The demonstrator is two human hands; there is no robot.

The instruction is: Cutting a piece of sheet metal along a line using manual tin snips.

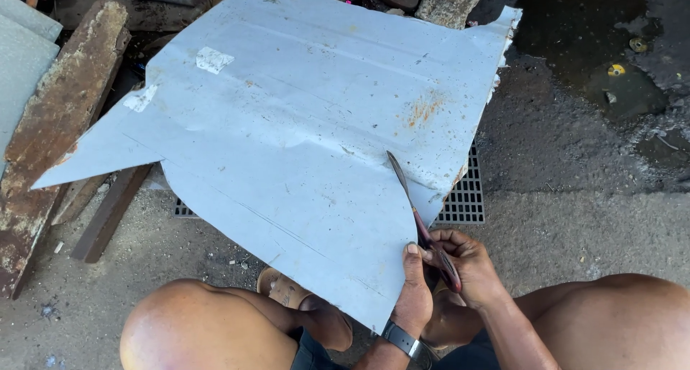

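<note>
- Head view looks straight down at a big, pale grey-blue sheet of thin metal (287, 147), dented and rust-spotted, lying across a dark metal floor grate (463, 197) and some rusty beams on the ground, with its near corner reaching down between the person's knees.
- Left hand (413, 298), black watch on the wrist, is pinching the sheet's near right edge, thumb on top.
- Right hand (467, 266) sits just right of that edge, fingers closed around the handles of long dark tin snips (420, 222), whose blades lie along the sheet's right edge.
- My guess on handling: the sheet looks light but floppy, springy rather than stiff, and the cut edges look sharp. Best gripped close beside the cut line, fingers flat on the face, off the raw edge.
- Rusty plank (65, 125) lies left of the sheet, rocks (449, 2) past its far edge.
</note>
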